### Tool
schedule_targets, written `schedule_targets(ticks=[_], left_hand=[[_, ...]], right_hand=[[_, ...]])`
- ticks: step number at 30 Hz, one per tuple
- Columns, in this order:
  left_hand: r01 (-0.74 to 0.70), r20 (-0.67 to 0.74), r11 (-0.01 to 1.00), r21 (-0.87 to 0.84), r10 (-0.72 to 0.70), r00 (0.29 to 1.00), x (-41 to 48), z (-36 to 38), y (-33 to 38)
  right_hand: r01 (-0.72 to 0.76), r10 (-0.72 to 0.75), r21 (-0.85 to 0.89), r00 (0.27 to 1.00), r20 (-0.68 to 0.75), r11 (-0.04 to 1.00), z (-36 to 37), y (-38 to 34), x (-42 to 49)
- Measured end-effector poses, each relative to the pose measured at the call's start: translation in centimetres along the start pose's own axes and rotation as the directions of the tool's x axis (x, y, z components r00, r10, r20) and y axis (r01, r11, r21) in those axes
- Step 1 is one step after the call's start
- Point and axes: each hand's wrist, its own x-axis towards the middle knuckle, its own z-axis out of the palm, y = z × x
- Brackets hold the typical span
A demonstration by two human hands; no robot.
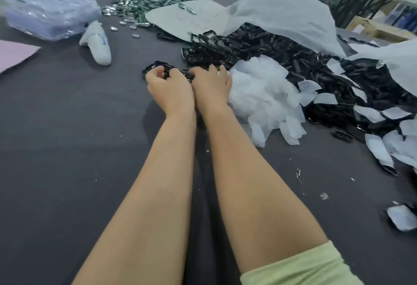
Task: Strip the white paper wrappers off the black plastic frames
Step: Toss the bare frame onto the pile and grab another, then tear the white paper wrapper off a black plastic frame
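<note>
Two bare forearms reach out from the near edge, the right one with a pale green sleeve (300, 269) at the elbow, and the two hands meet side by side on the dark grey worktop (67, 149). Fingers of the left hand (168, 88) are curled and clamped on a black frame (158, 67), a glossy, openwork plastic piece with rounded ends, bare of wrapper where it shows. It lies between the hands, just in front of the big heap. The right hand (212, 84) has its fingers bent down at the frame's other end, but I cannot tell whether they grip it. Just right of that hand sits one mound of stripped white wrappers (261, 90), thin and crumpled, too many to count. Behind it spreads one heap of black frames (259, 45), also past counting, with loose wrappers scattered over its right side. One lone frame (343, 136) lies apart on the worktop, and one wrapped frame (400, 217) lies near the right edge. Two large white sheets (282, 9) drape over the heap. Further left are one pile of small green and silver parts (146, 0), one white bottle (98, 43) on its side, one plastic-wrapped bundle (45, 9) and one pink sheet (13, 55).
</note>
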Motion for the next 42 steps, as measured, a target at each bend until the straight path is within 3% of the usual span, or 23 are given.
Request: schedule_targets(ticks=[3, 20, 33, 42], left_hand=[[0.016, 0.003, 1.000, 0.010, -0.016, 1.000, 0.2, 0.3, -0.3], [0.049, -0.004, 0.999, 0.008, -0.049, 0.999, 0.5, -0.1, -0.5], [0.099, 0.089, 0.989, 0.113, -0.110, 0.990, 0.0, -0.3, -0.2], [0.088, 0.163, 0.995, 0.040, -0.093, 0.982, -0.6, 0.3, 1.0]], right_hand=[[-0.020, 0.027, -0.090, 0.997, 0.078, 0.996, 0.8, -0.1, 0.1], [-0.075, 0.083, 0.067, 0.986, -0.143, 0.995, 0.9, -0.3, 0.1], [0.019, -0.017, 0.030, 0.997, -0.070, 0.999, 1.3, -0.4, -0.1], [0.033, -0.008, 0.466, 0.998, -0.055, 0.884, -0.5, -0.7, -0.6]])
